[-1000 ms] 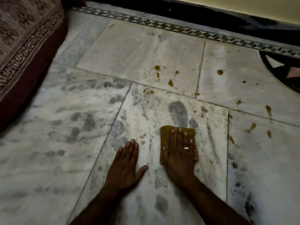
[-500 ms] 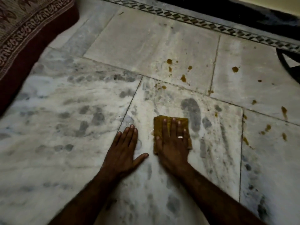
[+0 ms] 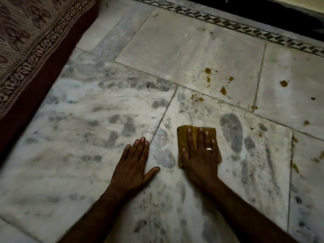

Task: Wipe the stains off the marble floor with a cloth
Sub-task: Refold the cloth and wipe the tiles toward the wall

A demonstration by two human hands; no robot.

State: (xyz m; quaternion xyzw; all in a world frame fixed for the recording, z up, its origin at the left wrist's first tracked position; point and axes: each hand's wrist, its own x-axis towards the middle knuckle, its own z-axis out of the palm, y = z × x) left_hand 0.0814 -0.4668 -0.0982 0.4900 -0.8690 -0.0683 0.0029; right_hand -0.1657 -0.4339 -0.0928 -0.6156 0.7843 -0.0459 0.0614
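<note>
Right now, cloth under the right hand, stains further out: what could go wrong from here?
1. The yellow cloth already looks soiled; pushing it through the brown stains may smear them rather than lift them.
2. Stains sit on the tile joint, where residue could lodge.
3. The left hand is braced flat on the marble floor; if the surface is damp, reaching forward with the right hand could make it slip.

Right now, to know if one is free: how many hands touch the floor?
2. The left hand lies flat on the bare marble floor; the right hand presses the yellow cloth beside it.
</note>
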